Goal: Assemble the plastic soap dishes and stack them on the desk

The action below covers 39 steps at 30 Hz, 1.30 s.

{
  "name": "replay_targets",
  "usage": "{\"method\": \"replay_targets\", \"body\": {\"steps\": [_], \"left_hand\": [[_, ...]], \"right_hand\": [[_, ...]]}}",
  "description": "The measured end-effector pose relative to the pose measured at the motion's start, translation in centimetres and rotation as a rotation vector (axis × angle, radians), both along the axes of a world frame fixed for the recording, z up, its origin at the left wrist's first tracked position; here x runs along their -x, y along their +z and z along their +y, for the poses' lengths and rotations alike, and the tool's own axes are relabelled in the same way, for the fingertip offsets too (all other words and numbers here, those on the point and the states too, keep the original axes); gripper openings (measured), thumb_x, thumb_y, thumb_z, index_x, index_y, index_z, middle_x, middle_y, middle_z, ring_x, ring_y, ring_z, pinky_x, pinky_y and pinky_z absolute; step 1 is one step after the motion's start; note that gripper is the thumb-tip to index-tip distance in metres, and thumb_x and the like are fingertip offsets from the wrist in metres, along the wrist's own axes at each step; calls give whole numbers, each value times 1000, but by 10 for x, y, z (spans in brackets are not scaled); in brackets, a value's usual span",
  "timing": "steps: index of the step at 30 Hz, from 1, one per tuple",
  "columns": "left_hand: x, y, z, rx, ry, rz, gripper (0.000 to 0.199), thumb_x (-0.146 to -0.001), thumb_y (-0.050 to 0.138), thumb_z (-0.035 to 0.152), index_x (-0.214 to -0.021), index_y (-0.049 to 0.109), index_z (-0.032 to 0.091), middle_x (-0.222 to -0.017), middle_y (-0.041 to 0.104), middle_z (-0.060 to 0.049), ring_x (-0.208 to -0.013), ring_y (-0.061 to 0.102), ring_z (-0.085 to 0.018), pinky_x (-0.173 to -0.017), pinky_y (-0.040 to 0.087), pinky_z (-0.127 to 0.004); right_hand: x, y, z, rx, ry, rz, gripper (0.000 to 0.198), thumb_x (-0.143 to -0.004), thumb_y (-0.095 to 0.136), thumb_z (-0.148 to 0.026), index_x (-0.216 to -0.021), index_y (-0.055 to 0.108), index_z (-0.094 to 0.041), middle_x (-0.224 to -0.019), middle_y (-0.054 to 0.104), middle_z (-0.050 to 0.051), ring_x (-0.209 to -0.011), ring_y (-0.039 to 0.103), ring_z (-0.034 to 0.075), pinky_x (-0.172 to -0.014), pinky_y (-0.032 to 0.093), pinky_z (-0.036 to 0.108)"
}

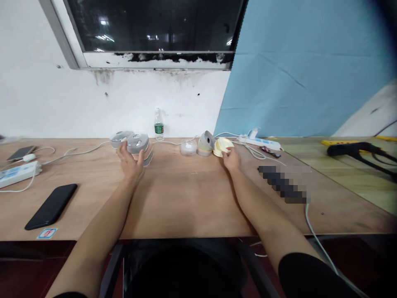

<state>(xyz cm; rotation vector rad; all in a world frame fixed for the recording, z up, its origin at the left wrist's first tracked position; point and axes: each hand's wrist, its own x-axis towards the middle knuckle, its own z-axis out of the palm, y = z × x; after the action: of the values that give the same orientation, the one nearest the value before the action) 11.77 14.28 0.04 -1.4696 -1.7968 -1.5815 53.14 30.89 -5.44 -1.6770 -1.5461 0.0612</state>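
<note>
My right hand [232, 159] pinches the near rim of a pale yellow round dish [221, 145], which leans on the table beside other round pieces. Left of that dish, a grey ring-shaped piece [207, 140] tilts on top of a stacked yellowish and grey round base. A clear round container [188, 147] stands to the left of them. My left hand [130, 161] has its thumb and fingers apart, just in front of two grey lidded containers [138, 141]. Whether its fingertips touch them I cannot tell. A flat grey piece [149, 159] lies beside this hand.
A water bottle [159, 125] stands against the wall. White power strips [263, 142] with trailing cables lie at both sides. A black phone [52, 206] is at the left front, another phone [21, 153] behind it. A blurred-out dark object [283, 184] lies right of my right arm.
</note>
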Motion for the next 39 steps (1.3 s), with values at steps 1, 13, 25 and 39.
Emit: {"method": "replay_targets", "body": {"steps": [1,13,25,39], "left_hand": [[-3,-1,-2,-17,-27,30,72,-85,56,46,-142,28,12,-136,37,-20,-127,40,-30,-96,43,-41],[-40,-19,-10,235,-472,268,52,-91,48,43,-136,38,18,-120,55,-12,-94,58,-21,-84,48,-35],[-39,-32,-2,635,-579,441,51,-86,50,56,-123,58,23,-128,51,-11,-93,64,-23,-89,50,-40],[-47,-34,-4,715,-641,466,55,-88,40,62,-120,62,23,-132,51,-11,-92,65,-23,-87,51,-39]], "right_hand": [[0,2,-2,-27,-12,28,38,-83,49,-35,-114,54,-14,-91,69,13,-90,61,29,-82,44,39],[80,37,-80,-56,549,-97,36,-84,54,-42,-113,56,-21,-89,69,6,-78,63,20,-76,43,29],[107,33,-93,85,776,-239,32,-88,51,-47,-96,67,-20,-72,65,2,-67,55,16,-67,38,26],[94,17,-36,-73,233,-11,47,-90,39,-35,-131,47,-15,-94,69,12,-90,61,28,-85,44,38]]}}
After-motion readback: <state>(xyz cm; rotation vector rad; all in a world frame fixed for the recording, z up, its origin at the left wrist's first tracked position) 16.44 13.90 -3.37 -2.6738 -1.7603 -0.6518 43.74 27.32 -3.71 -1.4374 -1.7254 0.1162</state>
